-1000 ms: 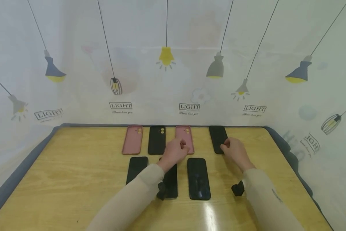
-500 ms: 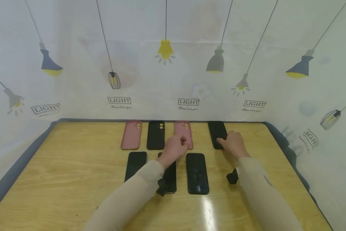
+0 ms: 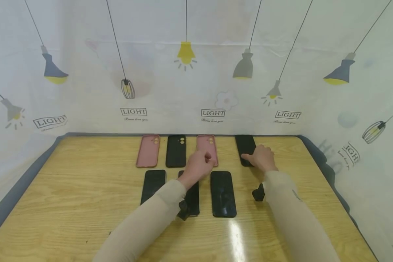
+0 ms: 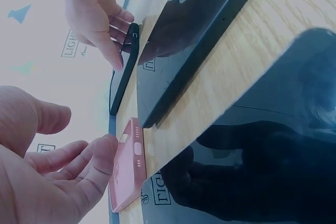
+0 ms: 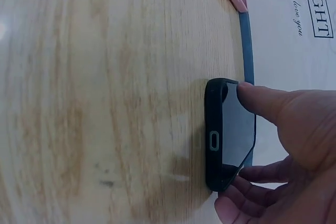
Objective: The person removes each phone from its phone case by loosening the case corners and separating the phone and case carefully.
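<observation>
At the back right of the table lies a phone in a black case point(image 3: 245, 147). My right hand point(image 3: 263, 158) holds it across its width; the right wrist view has the thumb point(image 5: 262, 100) on one long edge and curled fingers at the other. My left hand point(image 3: 199, 165) hovers with loosely bent fingers and holds nothing. Just beyond it is a pink phone case point(image 3: 207, 145), partly covered by the hand in the head view. In the left wrist view, thumb and fingers stand apart, near the pink case point(image 4: 128, 174).
Another pink case point(image 3: 148, 151) and a black case point(image 3: 176, 151) lie farther left in the back row. In front are three dark phones: a left one point(image 3: 153, 185), a middle one point(image 3: 193, 198) partly under my left arm, and a right one point(image 3: 223, 194). A printed curtain point(image 3: 170, 91) borders the table.
My right hand has shifted left, its thumb reaching farther over the cased phone. My left hand stays almost still. The head view has tilted slightly down.
</observation>
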Demonstrator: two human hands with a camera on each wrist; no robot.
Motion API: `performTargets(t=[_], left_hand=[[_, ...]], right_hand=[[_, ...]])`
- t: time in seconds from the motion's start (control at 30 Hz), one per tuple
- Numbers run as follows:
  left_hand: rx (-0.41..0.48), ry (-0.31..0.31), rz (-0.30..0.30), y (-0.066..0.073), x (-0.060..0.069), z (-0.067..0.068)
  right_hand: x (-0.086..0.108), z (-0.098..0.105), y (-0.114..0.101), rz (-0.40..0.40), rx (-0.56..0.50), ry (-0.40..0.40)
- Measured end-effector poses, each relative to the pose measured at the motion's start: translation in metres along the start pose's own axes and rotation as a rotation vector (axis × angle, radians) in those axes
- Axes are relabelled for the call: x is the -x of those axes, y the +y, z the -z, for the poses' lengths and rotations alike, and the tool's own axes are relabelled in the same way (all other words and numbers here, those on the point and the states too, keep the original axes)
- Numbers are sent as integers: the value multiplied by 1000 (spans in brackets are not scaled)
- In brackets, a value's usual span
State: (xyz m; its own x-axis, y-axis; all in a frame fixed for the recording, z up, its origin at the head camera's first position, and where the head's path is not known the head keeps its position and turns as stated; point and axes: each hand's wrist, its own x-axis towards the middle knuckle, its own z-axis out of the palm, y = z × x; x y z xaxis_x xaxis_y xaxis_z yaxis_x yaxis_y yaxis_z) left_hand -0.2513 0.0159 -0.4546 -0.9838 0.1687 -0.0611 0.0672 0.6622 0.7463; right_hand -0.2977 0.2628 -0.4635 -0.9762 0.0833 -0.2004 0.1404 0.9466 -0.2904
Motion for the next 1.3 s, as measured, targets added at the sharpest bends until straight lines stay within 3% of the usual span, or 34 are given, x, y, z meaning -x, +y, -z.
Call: performTargets(t=[0.27,0.47,0.67,0.8,1.03,1.3], left_hand=[[-24,24,-23,2,1,-1],[-34,42,-44,1,3,-2],[-22,37,-50,0,3,-2],[-20,27,-52,0,2,-1],[-9,12,-50,-1,3,0],[-19,7,-79,-3,6,3]], right_hand=[[-1,0,-2,-33,-16,1],[-5,0,-2,-63,-22,-45],[-7,2,1,-109,-78,-91],[-8,4,0,-126,-120,-80],[-3,5,2,-124,-268,-31],[11,16,-1,-90,-516,-98]])
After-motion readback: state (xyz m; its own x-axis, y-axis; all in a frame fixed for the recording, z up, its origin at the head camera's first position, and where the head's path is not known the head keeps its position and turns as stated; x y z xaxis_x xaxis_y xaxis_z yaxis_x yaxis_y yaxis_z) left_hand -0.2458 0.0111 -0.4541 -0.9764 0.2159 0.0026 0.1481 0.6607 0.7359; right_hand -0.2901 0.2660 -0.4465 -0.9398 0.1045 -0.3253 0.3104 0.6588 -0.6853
